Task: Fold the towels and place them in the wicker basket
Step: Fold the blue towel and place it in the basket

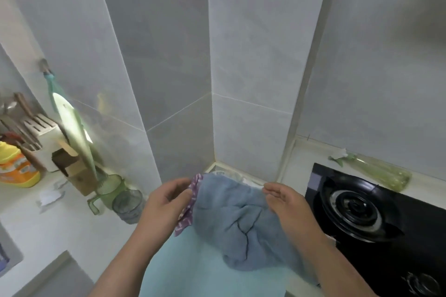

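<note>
A crumpled grey-blue towel [231, 219] with a purple patterned edge [190, 202] hangs between my hands above the counter. My left hand [166, 200] pinches the purple edge at the towel's upper left corner. My right hand [282, 200] grips the towel's upper right edge with curled fingers. Under it a light turquoise towel [193, 270] lies spread flat on the counter. No wicker basket is in view.
A black gas hob [362, 210] sits on the right, with a green bottle [379, 171] lying behind it. On the left stand a green jug [108, 190], a grey cup [126, 202], a knife block [45, 135] and an orange-yellow bottle [17, 166]. Tiled walls close the back.
</note>
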A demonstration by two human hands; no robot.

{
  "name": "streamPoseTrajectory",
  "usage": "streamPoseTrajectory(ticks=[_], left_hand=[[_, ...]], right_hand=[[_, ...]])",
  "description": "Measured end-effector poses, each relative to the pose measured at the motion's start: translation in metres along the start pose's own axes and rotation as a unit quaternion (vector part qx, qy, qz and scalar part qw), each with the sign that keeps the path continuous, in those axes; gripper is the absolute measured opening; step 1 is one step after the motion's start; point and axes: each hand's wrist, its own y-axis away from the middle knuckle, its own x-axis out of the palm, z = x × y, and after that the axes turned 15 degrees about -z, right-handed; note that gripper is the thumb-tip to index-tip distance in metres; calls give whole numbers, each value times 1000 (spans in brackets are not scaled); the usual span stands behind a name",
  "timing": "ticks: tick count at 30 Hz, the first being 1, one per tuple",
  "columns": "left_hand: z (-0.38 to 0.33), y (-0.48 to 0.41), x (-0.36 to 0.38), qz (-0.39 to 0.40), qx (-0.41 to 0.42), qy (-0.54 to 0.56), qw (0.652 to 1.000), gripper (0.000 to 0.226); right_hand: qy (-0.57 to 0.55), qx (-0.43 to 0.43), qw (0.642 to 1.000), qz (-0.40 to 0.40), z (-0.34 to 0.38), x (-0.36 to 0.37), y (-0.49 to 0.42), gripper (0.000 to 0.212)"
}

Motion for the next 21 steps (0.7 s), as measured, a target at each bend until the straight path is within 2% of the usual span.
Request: streamPoseTrajectory(ticks=[2, 6, 9, 14, 21], left_hand=[[12, -26, -1, 33, 3, 8, 999, 54], [48, -71, -1, 99, -1, -3, 995, 27], [66, -90, 0, 141, 4, -22, 990, 29], [73, -103, 4, 185, 30, -32, 982, 32], [94, -129, 42, 215, 156, -138, 954, 41]], right_hand=[[10, 11, 999, -32, 0, 15, 0, 23], [39, 31, 993, -104, -1, 41, 6, 24], [57, 23, 987, -150, 1, 51, 18, 26], [55, 37, 984, -165, -1, 62, 34, 33], [119, -12, 984, -133, -28, 71, 9, 25]])
